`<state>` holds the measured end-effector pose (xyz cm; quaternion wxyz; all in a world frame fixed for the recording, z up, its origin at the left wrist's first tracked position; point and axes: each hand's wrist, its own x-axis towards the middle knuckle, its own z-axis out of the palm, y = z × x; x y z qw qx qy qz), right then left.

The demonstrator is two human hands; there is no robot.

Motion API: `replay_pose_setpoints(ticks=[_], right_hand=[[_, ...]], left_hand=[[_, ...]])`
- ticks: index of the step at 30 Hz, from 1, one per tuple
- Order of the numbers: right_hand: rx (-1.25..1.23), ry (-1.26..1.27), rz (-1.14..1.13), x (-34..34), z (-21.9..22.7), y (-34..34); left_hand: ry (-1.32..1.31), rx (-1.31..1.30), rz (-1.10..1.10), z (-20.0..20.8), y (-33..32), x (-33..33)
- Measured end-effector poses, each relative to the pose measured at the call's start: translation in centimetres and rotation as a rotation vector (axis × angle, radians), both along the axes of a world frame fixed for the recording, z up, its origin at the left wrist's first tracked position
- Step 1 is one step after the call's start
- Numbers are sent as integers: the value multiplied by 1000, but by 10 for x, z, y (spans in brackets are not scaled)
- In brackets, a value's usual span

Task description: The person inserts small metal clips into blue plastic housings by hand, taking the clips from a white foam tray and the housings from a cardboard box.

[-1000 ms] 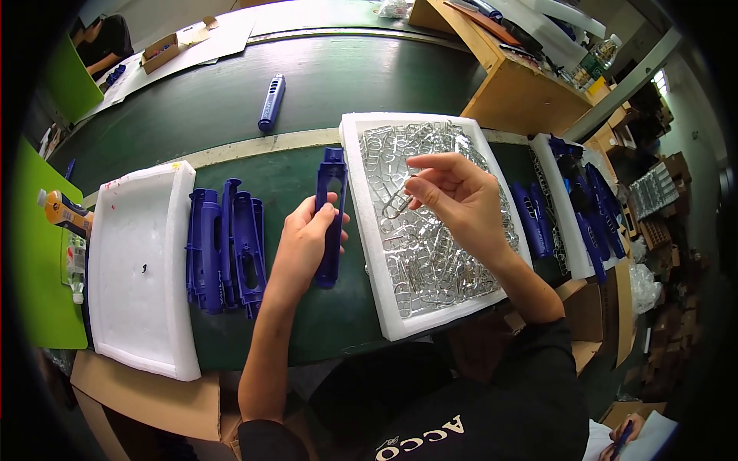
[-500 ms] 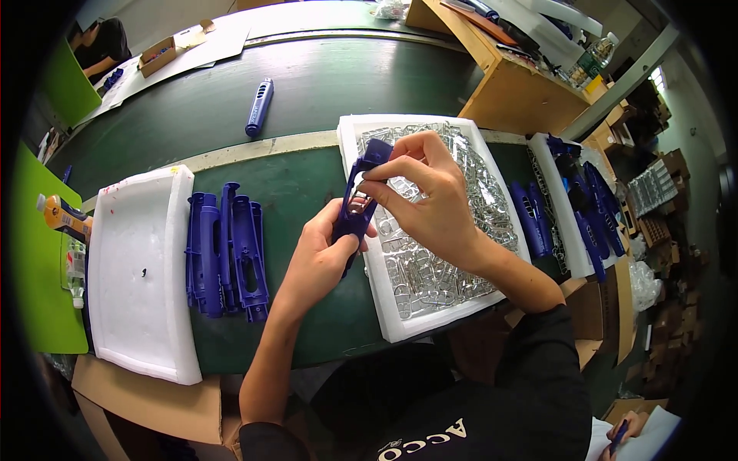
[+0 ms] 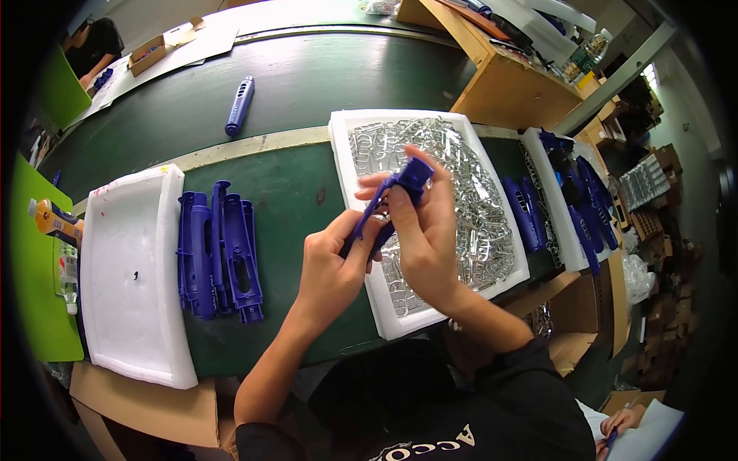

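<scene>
Both my hands hold one blue plastic housing (image 3: 416, 174) above the left part of a white foam tray (image 3: 356, 311) full of bent metal wire clips (image 3: 480, 223). My left hand (image 3: 332, 257) grips the housing's lower end, thumb and fingers pinched on it. Around its upper end my right hand (image 3: 427, 238) is closed, thumb pressed along the near side and fingers behind. The housing tilts up to the right, and my fingers hide much of its middle. Several more blue housings (image 3: 221, 257) lie side by side on the green table to the left.
An almost bare white foam tray (image 3: 131, 307) stands at far left beside bottles (image 3: 55, 223). One blue housing (image 3: 240, 106) lies on the far dark surface. At right are more blue parts (image 3: 588, 203) in another foam tray, and a wooden shelf (image 3: 515, 84). Other people sit at the upper left and lower right.
My right hand has gone from a pinch at the housing's opening to a wrap around its upper end. The housing has turned and leans further right. My left hand has shifted slightly right.
</scene>
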<state>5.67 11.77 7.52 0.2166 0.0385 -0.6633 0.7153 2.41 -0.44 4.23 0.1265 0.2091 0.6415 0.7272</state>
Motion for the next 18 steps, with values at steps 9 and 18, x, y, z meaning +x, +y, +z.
replay_pose_setpoints(ticks=[9,18], right_hand=[[138,-69,111,-25,1,7],[154,6,267,-33,-5,1]], left_hand=[[-137,194,56,0,5,0],[-131,205,127,-4,-2,-3]])
